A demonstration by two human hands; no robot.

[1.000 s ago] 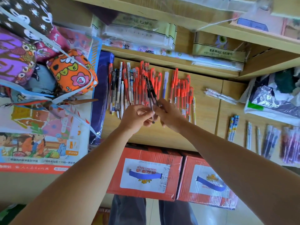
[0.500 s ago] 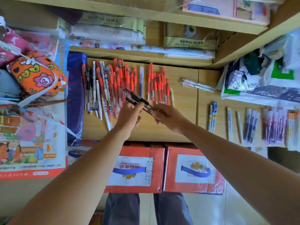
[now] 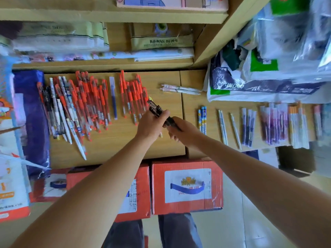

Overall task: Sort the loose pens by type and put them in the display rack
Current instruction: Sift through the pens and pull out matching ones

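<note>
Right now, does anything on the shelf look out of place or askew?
Yes. One blue pen lies alone in the gap between orange pens, a different type. Further left, a white pen juts out slanted below the rest.

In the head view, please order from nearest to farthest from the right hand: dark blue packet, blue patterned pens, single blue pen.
1. The blue patterned pens, just right of the right hand.
2. The single blue pen, left, between the orange pens.
3. The dark blue packet, far left.
</note>
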